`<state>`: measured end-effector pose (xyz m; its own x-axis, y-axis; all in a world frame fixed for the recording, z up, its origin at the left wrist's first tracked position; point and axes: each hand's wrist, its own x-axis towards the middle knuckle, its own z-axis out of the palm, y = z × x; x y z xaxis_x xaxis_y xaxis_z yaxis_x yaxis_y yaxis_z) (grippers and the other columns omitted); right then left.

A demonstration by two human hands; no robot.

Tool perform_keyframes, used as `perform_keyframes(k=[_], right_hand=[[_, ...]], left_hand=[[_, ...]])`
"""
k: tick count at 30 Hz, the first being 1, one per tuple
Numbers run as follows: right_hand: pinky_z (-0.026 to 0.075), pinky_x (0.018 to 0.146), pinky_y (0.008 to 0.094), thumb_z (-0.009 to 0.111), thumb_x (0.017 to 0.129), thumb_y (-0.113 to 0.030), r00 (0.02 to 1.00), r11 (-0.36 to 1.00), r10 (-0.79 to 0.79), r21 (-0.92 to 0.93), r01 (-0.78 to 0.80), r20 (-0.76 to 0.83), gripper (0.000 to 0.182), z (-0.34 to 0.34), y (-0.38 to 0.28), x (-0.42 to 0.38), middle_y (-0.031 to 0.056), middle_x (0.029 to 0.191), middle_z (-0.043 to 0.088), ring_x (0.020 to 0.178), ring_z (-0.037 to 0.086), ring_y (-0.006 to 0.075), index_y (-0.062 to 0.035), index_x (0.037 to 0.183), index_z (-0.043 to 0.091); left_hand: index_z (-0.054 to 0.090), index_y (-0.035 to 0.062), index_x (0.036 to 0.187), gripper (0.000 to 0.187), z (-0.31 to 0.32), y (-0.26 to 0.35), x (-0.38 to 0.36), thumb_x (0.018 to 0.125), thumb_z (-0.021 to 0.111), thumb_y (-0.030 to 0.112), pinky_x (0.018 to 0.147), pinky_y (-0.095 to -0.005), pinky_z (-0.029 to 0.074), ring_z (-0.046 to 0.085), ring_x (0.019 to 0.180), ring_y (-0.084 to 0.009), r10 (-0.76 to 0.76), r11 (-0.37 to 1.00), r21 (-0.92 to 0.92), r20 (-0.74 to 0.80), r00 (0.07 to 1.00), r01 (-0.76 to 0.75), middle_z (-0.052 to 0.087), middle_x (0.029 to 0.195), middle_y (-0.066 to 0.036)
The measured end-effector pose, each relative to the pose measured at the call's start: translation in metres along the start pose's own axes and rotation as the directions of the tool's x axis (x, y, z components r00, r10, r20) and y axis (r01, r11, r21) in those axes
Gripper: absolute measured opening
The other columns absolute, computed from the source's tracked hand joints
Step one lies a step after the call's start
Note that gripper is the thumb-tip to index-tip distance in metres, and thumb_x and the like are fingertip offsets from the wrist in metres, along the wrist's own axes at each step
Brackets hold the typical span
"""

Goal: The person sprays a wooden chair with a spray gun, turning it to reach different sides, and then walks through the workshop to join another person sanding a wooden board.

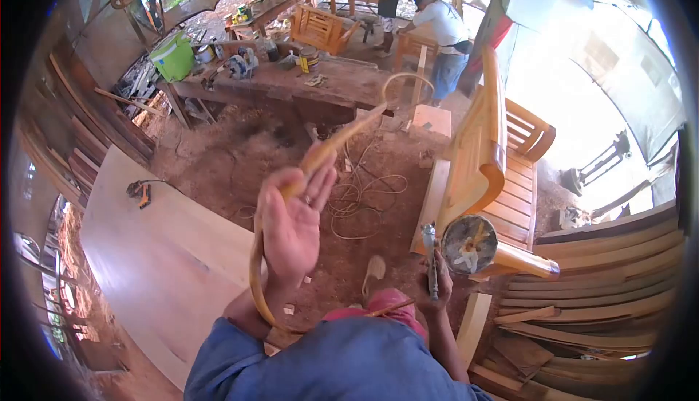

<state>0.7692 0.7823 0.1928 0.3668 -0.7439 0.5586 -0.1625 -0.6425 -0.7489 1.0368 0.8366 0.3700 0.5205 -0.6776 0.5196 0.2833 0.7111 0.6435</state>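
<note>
My left hand (291,222) is raised in front of me with a yellowish air hose (342,139) running through it, between thumb and loosely spread fingers. The hose arcs up toward the workbench and curves down around my left wrist. My right hand (439,281) is lower, at the right, gripping a spray gun (430,255) whose open metal cup (470,244) faces the camera. The gun sits just in front of the wooden bench (495,153). My blue sleeve and a pink cloth fill the bottom.
A large plywood sheet (167,248) with a power tool (140,191) on it lies on the left. Cables (357,197) coil on the dirt floor. Behind stands a cluttered workbench (291,80) with a green tub (173,55). Two people (444,29) work at the back. Curved planks (604,284) are stacked on the right.
</note>
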Motion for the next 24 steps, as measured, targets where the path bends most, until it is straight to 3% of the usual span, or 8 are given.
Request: perform_keyframes(k=[4,10,13,14,18,20,23,24], right_hand=[[0.050,0.080,0.0328,0.060,0.084,0.001,1.000,1.000,0.005,0.024,-0.005,0.004,0.057,0.033,0.032,0.045,0.0130,0.101,0.063,0.089,0.062,0.0215,0.0009,0.139,0.046],[0.047,0.081,0.0285,0.057,0.086,0.002,0.987,0.990,0.098,0.118,-0.083,-0.127,0.058,0.082,0.105,0.143,0.0105,0.103,0.060,0.090,0.057,0.0165,0.0029,0.142,0.041],[0.046,0.082,0.0278,0.055,0.089,0.001,0.965,0.977,0.170,0.164,-0.138,-0.200,0.056,0.101,0.123,0.190,0.0099,0.104,0.059,0.093,0.055,0.0153,0.0040,0.142,0.039],[0.046,0.083,0.0279,0.054,0.089,0.001,0.955,0.972,0.191,0.180,-0.152,-0.225,0.054,0.105,0.126,0.207,0.0101,0.104,0.058,0.094,0.055,0.0150,0.0040,0.142,0.040],[0.047,0.089,0.0367,0.057,0.089,0.000,0.849,0.928,0.314,0.328,-0.179,-0.424,0.050,0.131,0.139,0.248,0.0147,0.106,0.059,0.097,0.058,0.0221,0.0074,0.136,0.044],[0.045,0.077,0.0276,0.052,0.094,-0.006,0.812,0.974,0.211,0.188,-0.128,-0.544,0.027,0.141,0.139,0.280,0.0120,0.104,0.058,0.090,0.055,0.0149,0.0023,0.119,0.050],[0.037,0.059,0.0187,0.051,0.099,-0.015,0.719,0.946,0.321,0.244,-0.213,-0.616,0.015,0.165,0.164,0.292,0.0077,0.101,0.057,0.073,0.048,0.0048,-0.0013,0.105,0.053],[0.038,0.058,0.0189,0.052,0.099,-0.015,0.658,0.919,0.388,0.319,-0.230,-0.645,0.020,0.174,0.168,0.294,0.0081,0.101,0.058,0.075,0.049,0.0045,0.0020,0.110,0.054]], left_hand=[[0.052,0.0112,0.120,0.039,-0.036,-0.039,0.077,0.105,0.030,0.040,0.113,-0.0510,0.032,0.042,0.132,-0.0435,-0.052,0.997,0.055,0.108,0.993,0.046,0.043,0.141,-0.029],[0.056,0.0089,0.111,0.045,-0.063,-0.113,0.194,0.104,0.028,0.044,0.111,-0.0497,0.035,0.048,0.128,-0.0392,-0.285,0.958,-0.025,0.061,0.957,0.287,0.053,0.132,-0.027],[0.057,0.0035,0.102,0.041,-0.088,-0.155,0.253,0.105,0.033,0.036,0.107,-0.0459,0.040,0.054,0.123,-0.0339,-0.141,0.972,0.212,0.177,0.974,0.102,0.057,0.127,-0.025],[0.057,0.0007,0.093,0.041,-0.089,-0.166,0.269,0.106,0.034,0.031,0.104,-0.0445,0.043,0.056,0.118,-0.0314,-0.115,0.976,0.200,0.138,0.984,0.086,0.062,0.116,-0.023],[0.055,0.0003,0.088,0.040,-0.132,-0.209,0.339,0.106,0.036,0.030,0.097,-0.0436,0.047,0.060,0.105,-0.0287,-0.123,0.980,0.193,0.390,0.913,0.050,0.063,0.100,-0.018],[0.054,0.0002,0.085,0.040,-0.147,-0.228,0.370,0.105,0.037,0.030,0.094,-0.0433,0.048,0.061,0.098,-0.0274,-0.122,0.962,0.273,0.501,0.857,-0.023,0.062,0.093,-0.016],[0.052,0.0005,0.084,0.037,-0.173,-0.258,0.419,0.105,0.039,0.028,0.091,-0.0430,0.049,0.062,0.096,-0.0274,-0.179,0.949,0.315,0.619,0.765,-0.033,0.062,0.091,-0.015],[0.051,0.0012,0.083,0.037,-0.185,-0.273,0.436,0.105,0.038,0.028,0.091,-0.0436,0.048,0.061,0.092,-0.0266,-0.147,0.955,0.290,0.642,0.752,-0.061,0.061,0.090,-0.015]])
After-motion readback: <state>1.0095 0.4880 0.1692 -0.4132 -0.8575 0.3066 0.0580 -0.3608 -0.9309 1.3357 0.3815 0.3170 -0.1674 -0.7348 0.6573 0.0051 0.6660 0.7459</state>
